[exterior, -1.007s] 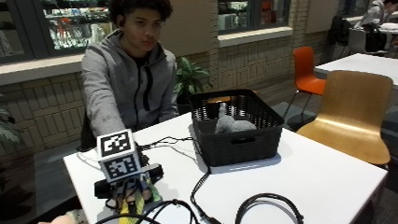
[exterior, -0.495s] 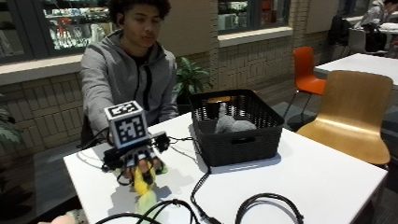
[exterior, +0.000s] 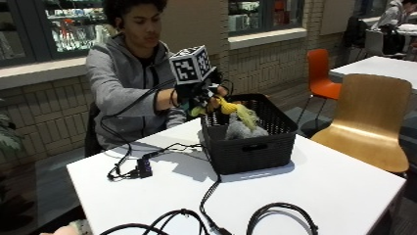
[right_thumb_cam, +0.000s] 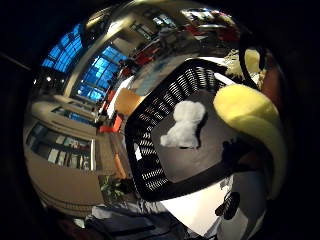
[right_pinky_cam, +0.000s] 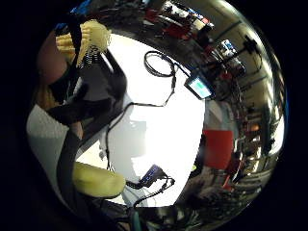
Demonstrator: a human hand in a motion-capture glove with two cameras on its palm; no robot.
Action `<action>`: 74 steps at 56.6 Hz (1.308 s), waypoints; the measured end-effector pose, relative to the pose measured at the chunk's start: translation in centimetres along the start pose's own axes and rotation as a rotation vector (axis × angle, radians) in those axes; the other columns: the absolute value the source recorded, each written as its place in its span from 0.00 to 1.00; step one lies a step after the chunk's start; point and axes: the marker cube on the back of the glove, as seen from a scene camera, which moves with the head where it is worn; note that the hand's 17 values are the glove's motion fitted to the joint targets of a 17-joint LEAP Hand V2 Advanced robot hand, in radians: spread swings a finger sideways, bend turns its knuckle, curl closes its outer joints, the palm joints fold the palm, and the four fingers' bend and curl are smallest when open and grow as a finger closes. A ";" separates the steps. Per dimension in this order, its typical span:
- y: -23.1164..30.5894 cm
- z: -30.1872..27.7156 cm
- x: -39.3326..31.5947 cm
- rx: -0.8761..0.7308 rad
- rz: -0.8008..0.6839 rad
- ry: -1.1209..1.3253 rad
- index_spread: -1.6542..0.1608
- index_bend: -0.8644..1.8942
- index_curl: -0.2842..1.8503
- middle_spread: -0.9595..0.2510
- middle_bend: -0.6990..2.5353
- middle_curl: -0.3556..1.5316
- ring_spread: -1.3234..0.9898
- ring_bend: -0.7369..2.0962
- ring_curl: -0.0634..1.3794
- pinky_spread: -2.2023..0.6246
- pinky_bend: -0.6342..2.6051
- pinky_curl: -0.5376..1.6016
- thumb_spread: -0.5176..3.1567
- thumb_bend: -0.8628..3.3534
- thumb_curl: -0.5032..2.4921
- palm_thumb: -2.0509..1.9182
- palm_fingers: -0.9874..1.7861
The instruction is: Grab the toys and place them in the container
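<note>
— Now that the gloved right hand [exterior: 198, 95] has risen from low over the bench [exterior: 312, 181] to the near rim of the black slotted basket [exterior: 251, 147], where is the toy?

— In that hand. A second ago the hand was down near the bench's front edge; half a second ago it was partway up, with something yellow hanging below it. It now sits at basket height with a yellow plush toy [exterior: 236, 110] trailing from it over the opening.

— Are the fingers clenched on it?

— They appear curled round the toy's near end, so it is being held, not released. The thumb side palm view shows a yellow rounded part [right_thumb_cam: 250, 117] close to the palm with the basket's inside just beyond.

— Anything in the basket yet?

— Yes, a pale grey-white plush toy [right_thumb_cam: 185, 125] lies on its floor, also visible from outside [exterior: 241, 129].

— So what does the lift mean for the task?

— I judge the carry is nearly finished: the yellow toy hangs over the opening and only needs letting go. Whether more toys wait on the bench I cannot tell; cables [exterior: 280, 215] lie there, and a small black device [exterior: 145, 168].
</note>
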 end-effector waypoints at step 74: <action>22.2 4.3 23.7 -0.228 0.367 -0.004 0.74 0.45 0.40 0.72 0.26 0.28 0.53 0.44 0.35 0.78 0.55 0.40 0.58 0.23 0.30 0.59 0.39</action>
